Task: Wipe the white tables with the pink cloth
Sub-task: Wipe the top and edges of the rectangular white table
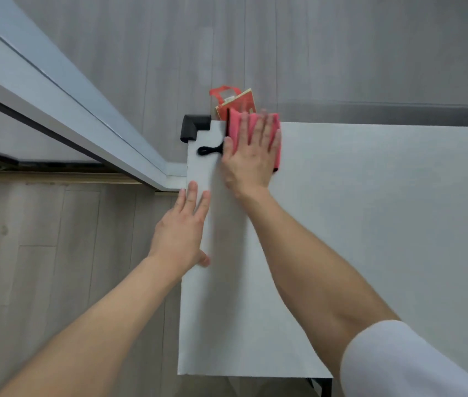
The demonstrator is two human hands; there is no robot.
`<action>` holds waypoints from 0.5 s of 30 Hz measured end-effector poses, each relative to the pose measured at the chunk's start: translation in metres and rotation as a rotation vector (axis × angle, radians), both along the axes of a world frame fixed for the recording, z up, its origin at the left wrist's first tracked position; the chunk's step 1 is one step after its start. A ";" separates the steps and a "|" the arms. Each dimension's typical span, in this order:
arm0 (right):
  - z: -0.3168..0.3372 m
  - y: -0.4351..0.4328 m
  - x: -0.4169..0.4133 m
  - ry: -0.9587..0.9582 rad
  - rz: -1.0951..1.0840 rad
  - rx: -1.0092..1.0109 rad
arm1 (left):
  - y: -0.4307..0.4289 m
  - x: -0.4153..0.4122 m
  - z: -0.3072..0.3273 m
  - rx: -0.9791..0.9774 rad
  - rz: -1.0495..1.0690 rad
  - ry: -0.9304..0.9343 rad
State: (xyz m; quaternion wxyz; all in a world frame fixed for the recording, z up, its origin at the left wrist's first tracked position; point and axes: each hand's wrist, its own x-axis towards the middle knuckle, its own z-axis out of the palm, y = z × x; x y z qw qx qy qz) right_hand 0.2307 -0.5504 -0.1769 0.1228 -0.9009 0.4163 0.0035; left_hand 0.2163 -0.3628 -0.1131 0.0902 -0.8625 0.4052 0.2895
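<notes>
Pink cloth (234, 126) flat under right hand (251, 159), at white table (370, 224) corner

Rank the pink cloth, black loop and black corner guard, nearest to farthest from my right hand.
1. pink cloth: directly under the right hand.
2. black loop: just left of the thumb.
3. black corner guard: farther left, on the white table corner.

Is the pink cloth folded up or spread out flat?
Folded: the pink cloth is a compact ridged pad under the flat right hand on the white table.
</notes>
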 end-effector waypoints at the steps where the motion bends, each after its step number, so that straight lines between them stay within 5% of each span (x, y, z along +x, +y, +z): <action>1: -0.001 0.019 0.017 0.001 0.138 0.018 | 0.002 0.000 -0.001 -0.010 0.010 0.011; 4: -0.006 0.016 0.015 -0.028 0.272 0.010 | 0.004 0.002 -0.002 -0.025 0.021 0.008; 11: -0.004 0.006 -0.148 -0.003 0.237 -0.019 | 0.010 0.008 0.000 -0.019 -0.006 -0.004; 15: -0.007 0.015 -0.118 0.054 0.109 -0.002 | 0.008 0.030 0.014 -0.113 -0.029 0.039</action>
